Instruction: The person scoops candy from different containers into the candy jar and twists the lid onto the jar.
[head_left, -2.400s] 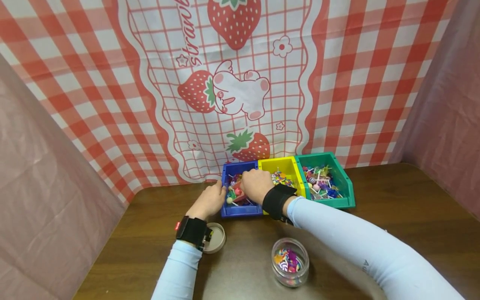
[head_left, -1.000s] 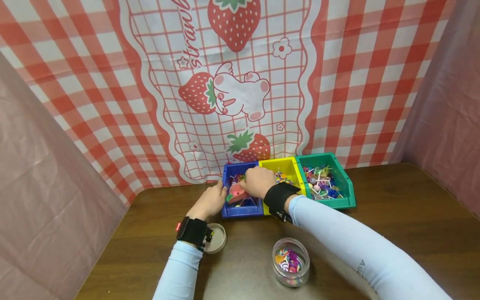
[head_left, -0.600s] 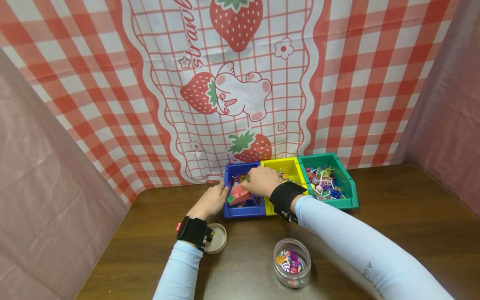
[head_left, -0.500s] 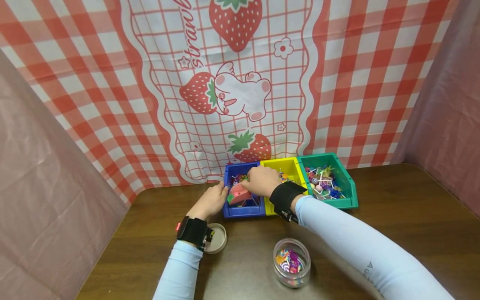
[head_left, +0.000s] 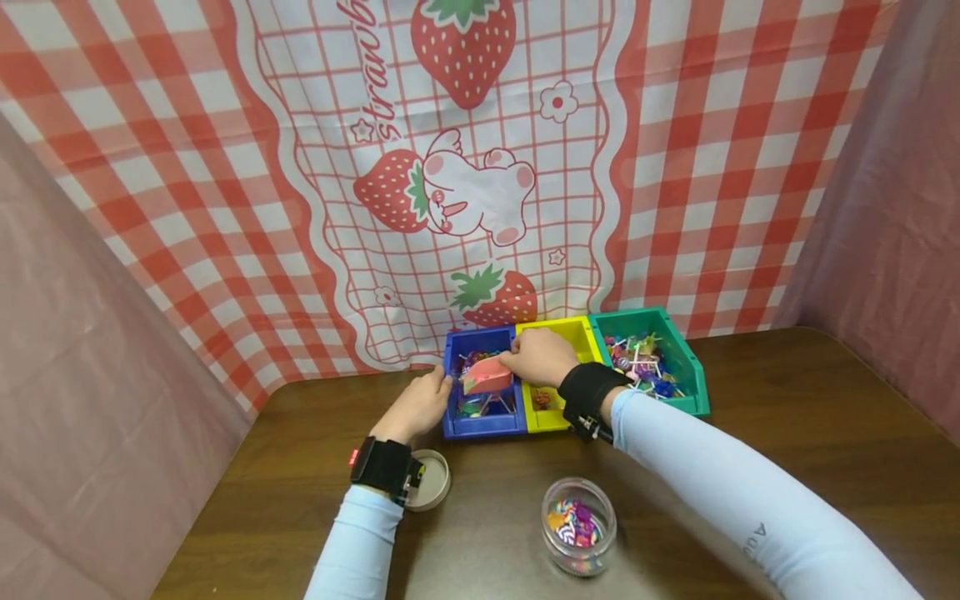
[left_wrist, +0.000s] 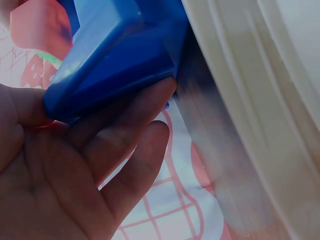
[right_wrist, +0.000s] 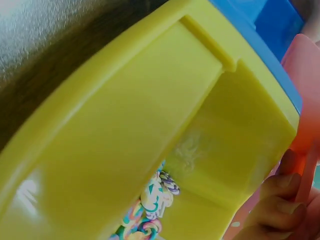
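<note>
My right hand [head_left: 546, 357] grips a pink scoop [head_left: 489, 375] over the blue bin [head_left: 487, 425], and something green shows at the scoop's front edge. Wrapped lollipops with white sticks [head_left: 495, 405] lie below it in that bin. At the bin's left side, my left hand [head_left: 414, 405] holds the wall. The left wrist view shows its thumb at the rim of the blue bin [left_wrist: 120, 65] and its fingers along the outside. In the right wrist view, fingers [right_wrist: 280, 212] curl round the handle of the pink scoop [right_wrist: 306, 90], beside the yellow bin [right_wrist: 115, 115].
A green bin [head_left: 686, 367] of lollipops stands right of the yellow bin [head_left: 581, 329], which holds colourful swirl pieces [right_wrist: 150, 205]. Nearer on the wooden table [head_left: 495, 533] are a clear jar [head_left: 579, 562] with colourful pieces inside and a round pale lid [head_left: 431, 482] by my left wrist.
My right hand has drawn the scoop up out of the lollipops and a little to the right, and the scoop's tilt has changed. My left hand stays at the blue bin.
</note>
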